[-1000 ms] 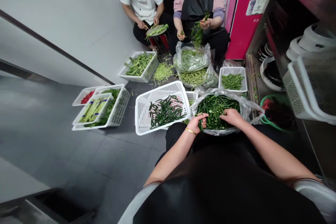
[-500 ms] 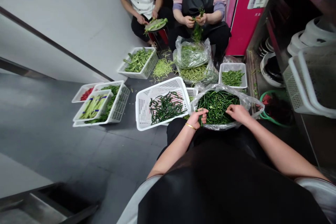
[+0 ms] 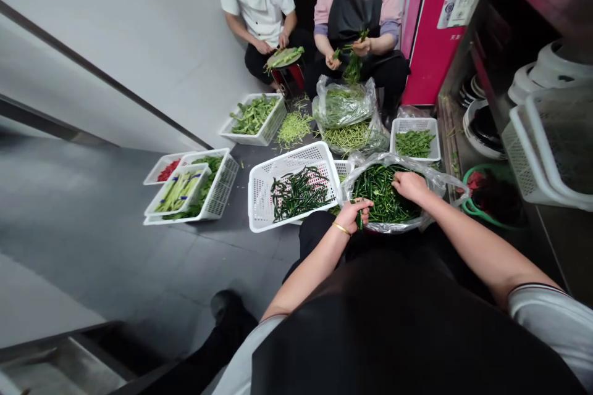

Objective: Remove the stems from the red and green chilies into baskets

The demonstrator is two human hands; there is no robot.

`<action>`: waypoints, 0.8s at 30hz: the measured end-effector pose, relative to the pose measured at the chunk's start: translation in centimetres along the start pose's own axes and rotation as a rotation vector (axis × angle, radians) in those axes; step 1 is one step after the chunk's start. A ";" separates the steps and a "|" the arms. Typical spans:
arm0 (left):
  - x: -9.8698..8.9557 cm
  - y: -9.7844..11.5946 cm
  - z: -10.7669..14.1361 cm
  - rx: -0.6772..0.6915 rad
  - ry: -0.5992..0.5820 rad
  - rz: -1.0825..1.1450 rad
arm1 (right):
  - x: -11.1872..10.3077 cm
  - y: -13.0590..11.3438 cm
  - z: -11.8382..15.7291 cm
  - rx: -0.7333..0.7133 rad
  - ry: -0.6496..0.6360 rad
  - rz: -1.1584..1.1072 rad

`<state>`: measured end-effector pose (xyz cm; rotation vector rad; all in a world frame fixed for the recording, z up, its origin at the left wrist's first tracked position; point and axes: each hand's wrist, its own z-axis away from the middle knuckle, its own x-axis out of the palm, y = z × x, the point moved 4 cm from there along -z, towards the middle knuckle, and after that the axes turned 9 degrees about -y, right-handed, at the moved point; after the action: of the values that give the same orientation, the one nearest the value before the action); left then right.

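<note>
A clear plastic bag (image 3: pixel 449 182) in front of my lap lies open around a heap of thin dark green chili peppers (image 3: pixel 382 197). My left hand (image 3: pixel 353 215) is closed around a few green chili peppers at the bag's near left edge. My right hand (image 3: pixel 411 187) reaches over the far right of the heap, its fingers pinched together and touching the peppers; what they hold, if anything, is hidden. Left of the bag, a white perforated basket (image 3: pixel 259 213) stands tilted, with more dark green peppers spread in it.
Two people sit opposite, handling greens. Between us are bagged green stalks (image 3: pixel 345 136), a basket of leafy greens (image 3: pixel 438 148) and a crate of stems (image 3: pixel 273 126). Stacked crates (image 3: pixel 217 197) stand left. A green basin (image 3: pixel 477 210) and a metal shelf (image 3: pixel 532 222) are on the right.
My right hand has moved farther over the pepper heap, away from me. My left hand keeps its peppers. The view has shifted, and a dark-clad leg and shoe now show at lower left.
</note>
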<state>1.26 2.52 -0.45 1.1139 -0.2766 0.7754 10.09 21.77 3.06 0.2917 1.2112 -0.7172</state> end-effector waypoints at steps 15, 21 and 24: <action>4.2 2.2 0.6 0.357 -0.140 -0.841 | 3.8 -4.3 6.2 -0.179 -0.140 -1.252; 4.9 2.0 1.7 0.202 -0.448 -0.624 | 2.7 1.1 4.0 0.137 0.052 -1.113; 3.1 1.9 1.3 0.234 -0.267 -0.217 | 1.4 4.1 3.4 0.167 0.099 -0.604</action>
<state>2.38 3.14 3.23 1.4458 -0.2881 0.4734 15.50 22.40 2.27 0.0935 1.3474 -1.3439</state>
